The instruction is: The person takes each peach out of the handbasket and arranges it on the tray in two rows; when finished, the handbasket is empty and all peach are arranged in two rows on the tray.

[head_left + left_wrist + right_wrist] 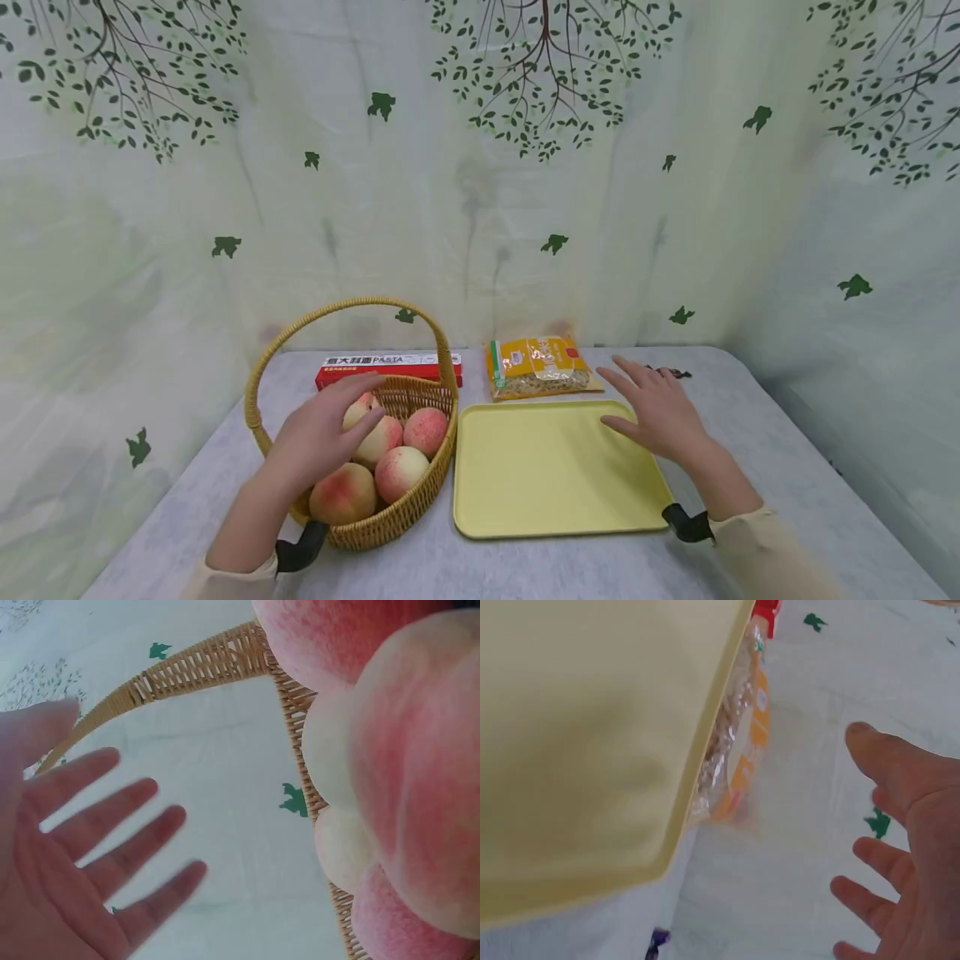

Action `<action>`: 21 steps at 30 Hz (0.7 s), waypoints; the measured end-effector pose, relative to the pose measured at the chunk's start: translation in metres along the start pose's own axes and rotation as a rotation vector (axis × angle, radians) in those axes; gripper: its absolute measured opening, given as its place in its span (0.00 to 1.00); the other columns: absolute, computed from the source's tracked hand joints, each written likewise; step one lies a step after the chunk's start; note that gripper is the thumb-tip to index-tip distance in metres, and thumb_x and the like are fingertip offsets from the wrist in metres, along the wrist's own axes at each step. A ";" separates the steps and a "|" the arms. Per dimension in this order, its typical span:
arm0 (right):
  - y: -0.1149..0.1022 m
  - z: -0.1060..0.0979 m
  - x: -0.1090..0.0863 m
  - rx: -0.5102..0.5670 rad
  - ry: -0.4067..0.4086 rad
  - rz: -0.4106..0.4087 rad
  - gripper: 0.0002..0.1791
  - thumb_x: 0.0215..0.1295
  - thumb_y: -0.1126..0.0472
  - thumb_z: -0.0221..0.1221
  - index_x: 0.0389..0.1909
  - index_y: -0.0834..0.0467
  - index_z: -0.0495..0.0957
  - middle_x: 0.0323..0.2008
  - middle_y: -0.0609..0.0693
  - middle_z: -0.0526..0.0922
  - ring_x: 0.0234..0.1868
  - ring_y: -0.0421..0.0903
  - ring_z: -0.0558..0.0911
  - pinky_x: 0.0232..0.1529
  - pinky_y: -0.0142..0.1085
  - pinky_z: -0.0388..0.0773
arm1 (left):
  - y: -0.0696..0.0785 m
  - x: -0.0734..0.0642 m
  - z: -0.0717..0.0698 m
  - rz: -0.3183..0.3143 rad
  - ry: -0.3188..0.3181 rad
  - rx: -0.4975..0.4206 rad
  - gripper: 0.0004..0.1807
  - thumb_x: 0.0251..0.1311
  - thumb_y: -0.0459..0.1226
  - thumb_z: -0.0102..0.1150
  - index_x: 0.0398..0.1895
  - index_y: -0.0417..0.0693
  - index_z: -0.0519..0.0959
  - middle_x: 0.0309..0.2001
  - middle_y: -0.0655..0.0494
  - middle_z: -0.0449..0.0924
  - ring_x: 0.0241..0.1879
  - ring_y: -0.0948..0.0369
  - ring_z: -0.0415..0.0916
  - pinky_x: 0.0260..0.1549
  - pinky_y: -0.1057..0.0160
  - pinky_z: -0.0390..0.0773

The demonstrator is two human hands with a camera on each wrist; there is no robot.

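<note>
My left hand (pixel 322 435) hovers over the left side of a wicker basket (pixel 390 529), its fingers spread and holding nothing. Several peaches (pixel 401 472) fill the basket, whose tall arched handle (pixel 352 303) rises behind the hand. In the left wrist view the fingers (pixel 127 825) are straight and apart, with peaches (pixel 420 772) close on the right. Over the right edge of a yellow tray (pixel 555 475) is my right hand (pixel 660 414), also spread and holding nothing. The right wrist view has the tray (pixel 592 735) beside that hand (pixel 922 832).
A red pasta box (pixel 390 367) lies behind the basket. Behind the tray rests an orange and clear food bag (pixel 536 367). A small dark item (pixel 671 372) lies past the right hand. A leaf-printed curtain (pixel 480 208) closes off the back and sides of the table (pixel 570 571).
</note>
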State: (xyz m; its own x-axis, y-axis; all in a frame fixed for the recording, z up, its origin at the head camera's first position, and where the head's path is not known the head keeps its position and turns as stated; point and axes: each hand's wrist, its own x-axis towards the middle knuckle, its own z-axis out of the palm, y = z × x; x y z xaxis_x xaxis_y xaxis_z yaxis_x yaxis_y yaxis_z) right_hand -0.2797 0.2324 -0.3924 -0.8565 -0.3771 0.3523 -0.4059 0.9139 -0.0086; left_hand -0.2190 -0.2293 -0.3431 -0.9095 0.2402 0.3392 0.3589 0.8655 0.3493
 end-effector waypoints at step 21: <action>-0.065 0.014 0.030 0.293 0.041 -0.122 0.37 0.62 0.52 0.67 0.72 0.48 0.67 0.66 0.53 0.75 0.67 0.57 0.73 0.64 0.58 0.69 | -0.020 -0.047 -0.003 0.179 0.261 -0.507 0.17 0.66 0.25 0.54 0.55 0.43 0.81 0.46 0.72 0.85 0.38 0.68 0.82 0.39 0.74 0.79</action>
State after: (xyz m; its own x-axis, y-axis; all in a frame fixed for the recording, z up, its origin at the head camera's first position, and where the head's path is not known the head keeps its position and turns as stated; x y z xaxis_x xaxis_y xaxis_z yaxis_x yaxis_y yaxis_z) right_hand -0.2838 0.1595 -0.3947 -0.7849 -0.4689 0.4051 -0.5842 0.7780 -0.2313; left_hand -0.1825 -0.2599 -0.3635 -0.7668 0.1915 0.6127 0.6159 0.4886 0.6180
